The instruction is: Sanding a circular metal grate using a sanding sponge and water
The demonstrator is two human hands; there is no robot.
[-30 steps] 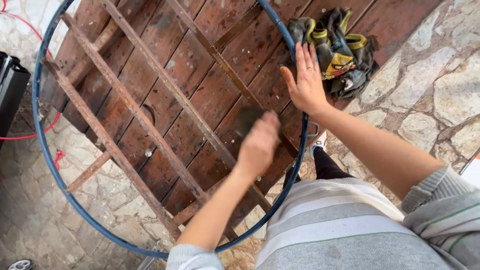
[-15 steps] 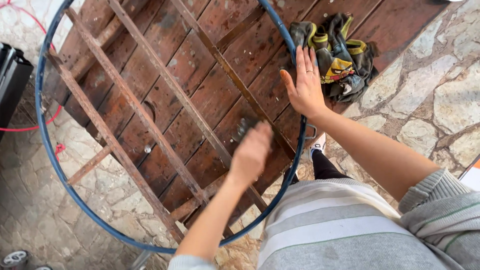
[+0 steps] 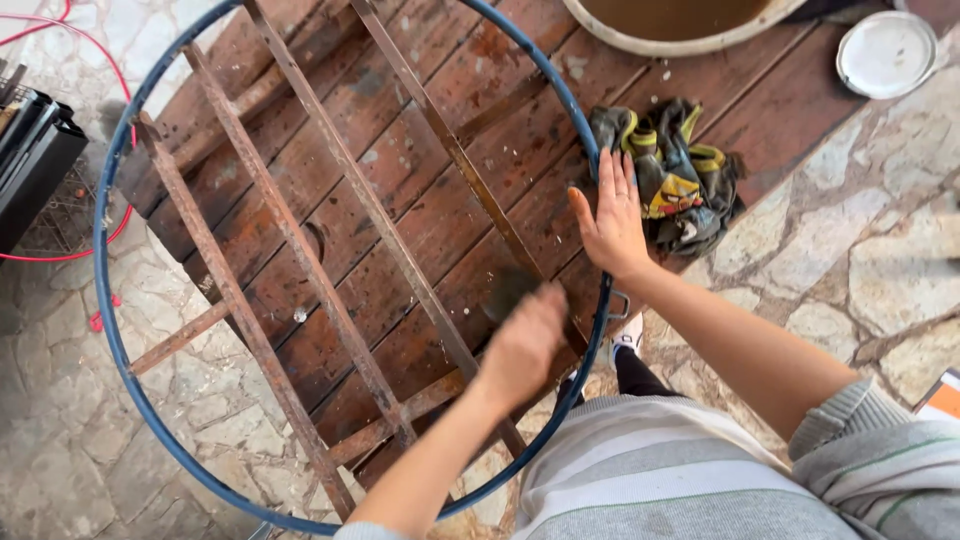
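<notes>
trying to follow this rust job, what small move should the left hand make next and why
Probably another stroke along the same bar: the left hand is blurred on a dark pad at the rusty bar, while the right hand lies flat by the blue ring.

The left hand point(image 3: 527, 340) (motion-blurred) hides whatever its fingers point(image 3: 550, 300) grip.

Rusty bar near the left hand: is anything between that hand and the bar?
Only a dark pad-like thing, blurred, under the left hand; otherwise nothing visible blocks the rusty bar. The right hand lies flat at the blue ring, beside the gloves.
</notes>
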